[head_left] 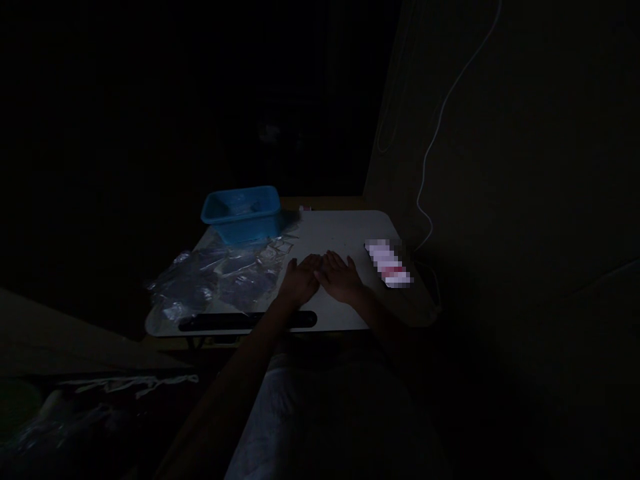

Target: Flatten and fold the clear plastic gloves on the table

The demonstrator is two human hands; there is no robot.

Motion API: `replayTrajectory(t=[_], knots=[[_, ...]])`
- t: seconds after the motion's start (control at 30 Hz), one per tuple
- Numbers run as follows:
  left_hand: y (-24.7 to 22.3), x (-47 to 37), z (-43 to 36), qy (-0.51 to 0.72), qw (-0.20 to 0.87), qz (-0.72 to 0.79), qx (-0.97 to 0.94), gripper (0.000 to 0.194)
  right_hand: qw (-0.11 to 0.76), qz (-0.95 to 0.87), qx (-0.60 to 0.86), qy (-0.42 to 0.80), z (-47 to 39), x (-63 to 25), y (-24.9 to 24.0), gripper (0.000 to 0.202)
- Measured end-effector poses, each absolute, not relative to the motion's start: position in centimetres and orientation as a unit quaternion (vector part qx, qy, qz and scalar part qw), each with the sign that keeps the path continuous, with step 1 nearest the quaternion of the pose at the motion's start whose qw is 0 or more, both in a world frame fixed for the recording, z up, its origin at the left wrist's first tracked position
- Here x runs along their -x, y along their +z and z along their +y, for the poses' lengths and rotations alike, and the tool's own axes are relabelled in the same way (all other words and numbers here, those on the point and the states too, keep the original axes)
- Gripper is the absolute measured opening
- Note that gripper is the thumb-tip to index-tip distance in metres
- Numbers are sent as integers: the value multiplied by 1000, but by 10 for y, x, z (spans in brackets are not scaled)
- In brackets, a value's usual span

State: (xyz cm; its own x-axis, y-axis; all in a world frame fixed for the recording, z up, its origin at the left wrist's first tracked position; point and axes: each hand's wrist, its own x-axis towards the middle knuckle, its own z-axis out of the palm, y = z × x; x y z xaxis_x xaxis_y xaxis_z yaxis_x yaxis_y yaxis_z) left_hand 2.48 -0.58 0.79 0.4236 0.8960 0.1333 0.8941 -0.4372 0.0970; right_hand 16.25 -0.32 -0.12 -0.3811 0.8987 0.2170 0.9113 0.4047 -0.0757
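Observation:
My left hand (pixel 301 281) and my right hand (pixel 343 279) are held side by side at the middle of the small white table (pixel 340 230). Their inner edges meet, with the thumbs on the outer sides and the palms seeming to face up. The fingers of both are stretched out, and I see nothing held in either. Left of my left hand lies a crumpled heap of clear plastic bags (pixel 245 277). To the right of my right hand a lit phone (pixel 389 263) rests on the table, its screen blurred out.
At the table's back left stands a blue plastic basin (pixel 250 230). A black slot (pixel 220 322) runs along the front edge. A white cable (pixel 440 117) hangs down the right wall toward the phone. More plastic (pixel 65 427) shows at lower left. The surroundings are very dark.

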Motion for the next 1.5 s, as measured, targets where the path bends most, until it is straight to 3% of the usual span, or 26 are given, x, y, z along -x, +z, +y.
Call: replayTrajectory(t=[0.37, 1.5], knots=[[9, -34, -9, 29, -18, 583, -812, 51, 110, -829, 547, -30, -2, -163, -2, 59], [5, -34, -7, 44, -1, 585, -810, 52, 144, -826, 543, -46, 0, -166, -8, 58]])
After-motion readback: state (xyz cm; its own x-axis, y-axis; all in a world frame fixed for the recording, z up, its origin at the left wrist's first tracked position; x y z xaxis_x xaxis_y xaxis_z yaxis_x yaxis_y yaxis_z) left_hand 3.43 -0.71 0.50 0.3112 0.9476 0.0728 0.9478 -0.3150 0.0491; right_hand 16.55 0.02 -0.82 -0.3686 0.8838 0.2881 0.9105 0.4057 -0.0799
